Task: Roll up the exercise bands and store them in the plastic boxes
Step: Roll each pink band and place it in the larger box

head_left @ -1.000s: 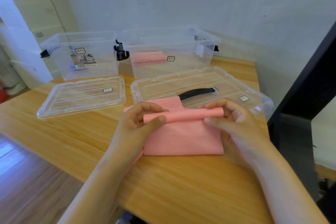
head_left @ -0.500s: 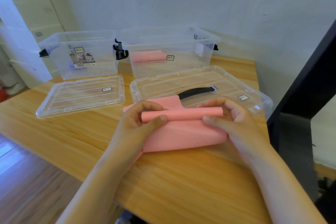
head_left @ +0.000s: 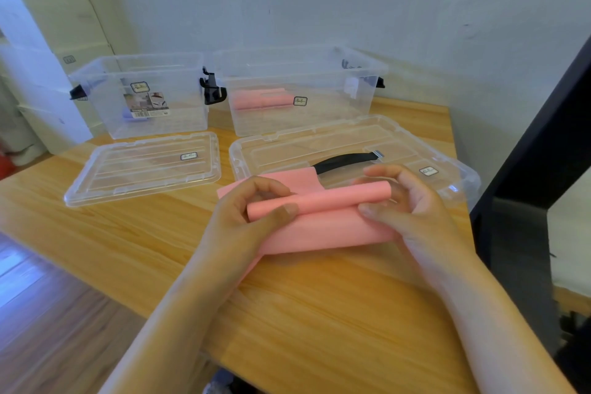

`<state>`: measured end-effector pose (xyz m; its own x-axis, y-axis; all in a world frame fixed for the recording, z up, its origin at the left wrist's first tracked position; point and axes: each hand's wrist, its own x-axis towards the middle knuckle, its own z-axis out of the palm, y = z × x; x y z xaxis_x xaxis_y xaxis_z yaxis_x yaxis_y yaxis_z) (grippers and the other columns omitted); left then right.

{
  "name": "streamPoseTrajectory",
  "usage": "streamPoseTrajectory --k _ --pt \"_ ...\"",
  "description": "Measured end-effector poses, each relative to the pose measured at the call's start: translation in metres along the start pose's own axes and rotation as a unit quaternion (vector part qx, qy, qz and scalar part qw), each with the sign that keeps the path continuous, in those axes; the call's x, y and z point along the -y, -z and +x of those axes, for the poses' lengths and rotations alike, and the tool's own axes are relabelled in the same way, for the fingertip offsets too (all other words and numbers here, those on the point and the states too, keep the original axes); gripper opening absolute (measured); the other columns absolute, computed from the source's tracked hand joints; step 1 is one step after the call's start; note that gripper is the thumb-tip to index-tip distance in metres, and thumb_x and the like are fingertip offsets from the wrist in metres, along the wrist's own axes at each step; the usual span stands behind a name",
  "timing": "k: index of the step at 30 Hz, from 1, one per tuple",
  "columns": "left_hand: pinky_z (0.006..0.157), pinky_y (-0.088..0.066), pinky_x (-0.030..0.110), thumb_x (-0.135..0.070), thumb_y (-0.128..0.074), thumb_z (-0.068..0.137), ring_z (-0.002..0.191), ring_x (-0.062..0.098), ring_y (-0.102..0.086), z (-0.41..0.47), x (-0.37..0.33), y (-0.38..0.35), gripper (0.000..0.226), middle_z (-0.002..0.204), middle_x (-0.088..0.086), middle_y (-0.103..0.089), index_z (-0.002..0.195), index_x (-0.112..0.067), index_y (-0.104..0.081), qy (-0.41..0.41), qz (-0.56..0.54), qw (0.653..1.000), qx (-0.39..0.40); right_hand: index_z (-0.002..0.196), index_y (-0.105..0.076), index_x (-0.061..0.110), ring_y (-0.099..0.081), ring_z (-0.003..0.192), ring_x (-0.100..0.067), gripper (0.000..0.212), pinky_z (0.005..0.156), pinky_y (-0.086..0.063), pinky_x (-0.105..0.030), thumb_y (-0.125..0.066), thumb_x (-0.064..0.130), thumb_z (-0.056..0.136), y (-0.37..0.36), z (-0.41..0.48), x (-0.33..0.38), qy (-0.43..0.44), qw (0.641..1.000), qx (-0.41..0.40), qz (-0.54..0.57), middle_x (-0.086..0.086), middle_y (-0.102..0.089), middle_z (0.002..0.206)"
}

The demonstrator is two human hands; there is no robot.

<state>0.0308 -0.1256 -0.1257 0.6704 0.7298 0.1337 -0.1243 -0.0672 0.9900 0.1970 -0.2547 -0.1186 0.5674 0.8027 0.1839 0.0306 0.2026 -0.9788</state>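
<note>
Head view, one item in hand: pink exercise band [head_left: 323, 227], part rolled, on the wooden table [head_left: 128, 233]. The rolled portion formed a tube along the band's far edge; the unrolled remainder lay flat toward the person. Left hand [head_left: 252, 211] gripped the tube's left end, thumb on the near side and fingers curled over the far side. Right hand [head_left: 412, 208] gripped the right end in the same fashion, so the tube spanned the gap between the two hands. Step judged in hand: rolling, perhaps half done. To do it well, both ends would need to turn at an even rate with light tension on the flat part, so the roll stays tight and does not run into a cone; this thin, stretchy material will likely spring loose if released before it is stowed. More pink material [head_left: 281, 179] showed beyond the left hand and under the left wrist; whether it was this band's tail or a second band could not be told. Just beyond the hands: a clear lid [head_left: 287, 150] with a black strap [head_left: 345, 160] lying on it, and a second clear lid [head_left: 128, 176] to its left. Further back: right-hand plastic box [head_left: 326, 118], open, holding rolled pink bands [head_left: 260, 101]; left-hand plastic box [head_left: 105, 112], open, with something purple inside.
</note>
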Motion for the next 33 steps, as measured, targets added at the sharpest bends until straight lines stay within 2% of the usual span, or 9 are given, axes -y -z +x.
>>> streamPoseTrajectory --k 2,5,8,12,15,18,21,29,33 --pt "0.081 -0.051 0.035 -0.016 -0.084 0.066 0.09 0.012 -0.065 0.0 0.0 0.001 0.024 0.099 -0.003 -0.073 0.077 -0.032 -0.069 -0.023 0.01 1.0 -0.001 0.11 -0.06 0.019 -0.063 0.077 -0.003 0.042 0.063 -0.048 -0.012 -0.07 0.003 0.072 -0.002 -0.001 0.0 -0.027 1.0 0.01 0.003 0.003 -0.07 0.085" --pt "0.089 -0.05 0.041 -0.012 -0.075 0.068 0.097 0.013 -0.066 0.001 0.002 0.002 0.023 0.105 -0.002 -0.073 0.078 -0.032 -0.069 -0.031 0.011 0.999 0.001 0.104 -0.062 0.019 -0.059 0.064 0.001 0.032 0.053 -0.041 -0.008 -0.07 0.011 0.075 -0.003 0.0 -0.002 -0.035 0.999 -0.012 -0.01 0.01 -0.068 0.072" --pt "0.085 -0.05 0.043 -0.019 -0.078 0.071 0.092 0.016 -0.066 0.001 0.002 0.001 0.02 0.101 -0.003 -0.073 0.086 -0.03 -0.069 -0.001 0.004 1.0 0.018 0.095 -0.063 0.018 -0.059 0.071 -0.005 0.023 0.059 -0.046 -0.013 -0.069 0.005 0.076 -0.002 0.001 -0.003 -0.013 1.0 -0.022 -0.009 0.008 -0.068 0.076" --pt "0.071 -0.046 0.024 -0.026 -0.072 0.082 0.075 0.005 -0.063 0.0 0.001 -0.003 0.009 0.084 -0.012 -0.07 0.091 -0.026 -0.069 0.013 0.047 0.999 0.016 0.105 -0.058 0.015 -0.063 0.079 -0.01 0.035 0.066 -0.05 -0.018 -0.068 -0.004 0.077 -0.004 0.002 -0.004 -0.001 0.999 -0.039 0.01 0.001 -0.068 0.085" --pt "0.075 -0.047 0.034 -0.029 -0.08 0.075 0.078 0.011 -0.062 0.001 0.002 -0.004 0.015 0.086 -0.006 -0.07 0.086 -0.028 -0.07 -0.002 0.043 0.999 -0.001 0.111 -0.051 0.011 -0.066 0.08 -0.009 0.04 0.065 -0.051 -0.017 -0.07 -0.002 0.077 -0.004 0.002 -0.007 -0.014 0.995 -0.094 0.022 -0.003 -0.07 0.09" --pt "0.08 -0.049 0.047 -0.029 -0.076 0.07 0.083 0.02 -0.063 0.001 0.001 -0.005 0.016 0.091 0.002 -0.071 0.084 -0.028 -0.07 -0.007 0.023 0.999 -0.032 0.107 -0.053 0.004 -0.066 0.075 -0.008 0.031 0.064 -0.051 -0.015 -0.069 0.001 0.08 -0.004 0.003 -0.008 -0.011 0.994 -0.112 0.008 -0.004 -0.07 0.087" --pt "0.087 -0.05 0.057 -0.028 -0.084 0.069 0.09 0.028 -0.064 0.002 -0.001 -0.007 0.027 0.105 0.012 -0.07 0.09 -0.02 -0.069 -0.001 0.008 0.999 -0.05 0.098 -0.06 0.006 -0.067 0.074 -0.008 0.019 0.067 -0.05 -0.016 -0.067 0.002 0.082 -0.003 0.002 -0.007 0.002 0.994 -0.109 -0.011 0.0 -0.072 0.08" --pt "0.086 -0.051 0.046 -0.034 -0.074 0.068 0.087 0.015 -0.063 0.001 -0.002 -0.01 0.027 0.099 0.002 -0.07 0.091 -0.02 -0.069 -0.002 0.026 0.998 -0.051 0.092 -0.063 0.013 -0.066 0.075 -0.007 0.015 0.068 -0.049 -0.015 -0.066 0.001 0.083 0.0 0.001 -0.007 0.013 0.995 -0.101 -0.017 -0.002 -0.072 0.08" --pt "0.087 -0.05 0.056 -0.03 -0.079 0.07 0.087 0.021 -0.062 0.001 -0.002 -0.009 0.024 0.105 0.012 -0.068 0.089 -0.021 -0.068 0.001 0.021 0.999 -0.042 0.096 -0.061 0.012 -0.065 0.076 -0.009 0.018 0.069 -0.049 -0.018 -0.067 0.003 0.081 -0.001 0.001 -0.005 0.001 0.995 -0.1 0.002 -0.003 -0.073 0.083"
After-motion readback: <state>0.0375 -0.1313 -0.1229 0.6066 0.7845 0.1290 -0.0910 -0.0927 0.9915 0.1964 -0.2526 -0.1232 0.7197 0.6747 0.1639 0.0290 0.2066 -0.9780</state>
